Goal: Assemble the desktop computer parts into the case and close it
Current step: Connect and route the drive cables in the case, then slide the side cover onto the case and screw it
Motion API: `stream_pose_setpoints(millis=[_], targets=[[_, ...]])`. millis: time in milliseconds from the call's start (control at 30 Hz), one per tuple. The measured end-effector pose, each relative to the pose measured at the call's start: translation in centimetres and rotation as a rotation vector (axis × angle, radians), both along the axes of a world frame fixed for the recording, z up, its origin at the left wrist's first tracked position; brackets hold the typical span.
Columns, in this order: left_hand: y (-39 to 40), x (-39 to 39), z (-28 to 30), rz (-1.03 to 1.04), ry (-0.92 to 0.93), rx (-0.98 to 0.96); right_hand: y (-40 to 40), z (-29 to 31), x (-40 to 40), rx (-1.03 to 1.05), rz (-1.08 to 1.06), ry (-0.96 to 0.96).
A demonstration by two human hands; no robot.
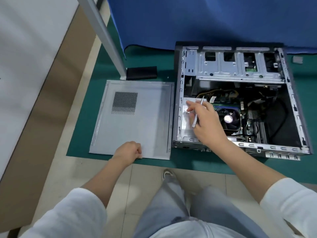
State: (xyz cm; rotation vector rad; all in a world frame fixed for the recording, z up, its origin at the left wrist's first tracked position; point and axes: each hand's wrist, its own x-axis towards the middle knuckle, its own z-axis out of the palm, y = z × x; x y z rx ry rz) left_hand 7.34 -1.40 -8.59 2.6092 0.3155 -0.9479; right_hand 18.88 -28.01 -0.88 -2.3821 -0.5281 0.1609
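Observation:
The open computer case [289,93] lies on its side on the green mat, showing the motherboard, the CPU fan [229,118] and black cables. My right hand [207,124] reaches into the case's left end and holds a silver screwdriver [197,114] over the grey power supply [186,124], fingertips touching its label. The grey side panel [137,127] with a perforated vent lies flat on the mat, left of the case. My left hand [130,150] rests curled in a fist on the panel's near edge, holding nothing that I can see.
A green mat [82,134] covers the tiled floor. A grey metal post [109,43] with a black block [141,73] at its foot stands behind the panel. Blue cloth [205,19] hangs behind the case. A small grey part [297,59] lies far right. My knees are below.

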Motion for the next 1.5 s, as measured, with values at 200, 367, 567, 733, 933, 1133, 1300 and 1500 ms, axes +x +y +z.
stream_pose_setpoints(millis=[200, 367, 567, 733, 933, 1133, 1300, 1500], targets=[[1.0, -1.0, -0.4, -0.052, -0.004, -0.057, 0.1, 0.0, -0.1, 0.011, 0.001, 0.013], [1.0, -1.1, -0.6, -0.212, -0.024, 0.021, 0.0, 0.0, -0.2, -0.006, 0.002, 0.011], [1.2, -0.8, -0.1, -0.349, 0.001, 0.084, 0.0, -0.1, -0.2, 0.012, 0.007, 0.010], [1.0, -1.2, 1.2, -0.471, -0.107, 0.168, 0.0, -0.2, -0.2, 0.008, 0.015, 0.028], [0.9, -2.3, 5.5, -0.665, -0.447, 0.209, -0.2, -0.4, -0.2, 0.019, 0.019, 0.032], [1.7, -1.9, 10.1, -0.620, -0.669, 0.160, -0.5, 0.5, -0.2, -0.036, 0.093, 0.102], [2.4, 0.3, 15.3, -0.457, -0.815, 0.181, -0.8, 3.1, 0.5, -0.113, 0.155, 0.244], [1.8, 3.7, 20.1, -0.250, -0.901, 0.100, -0.7, 7.1, 1.0, 0.012, 0.262, 0.314]])
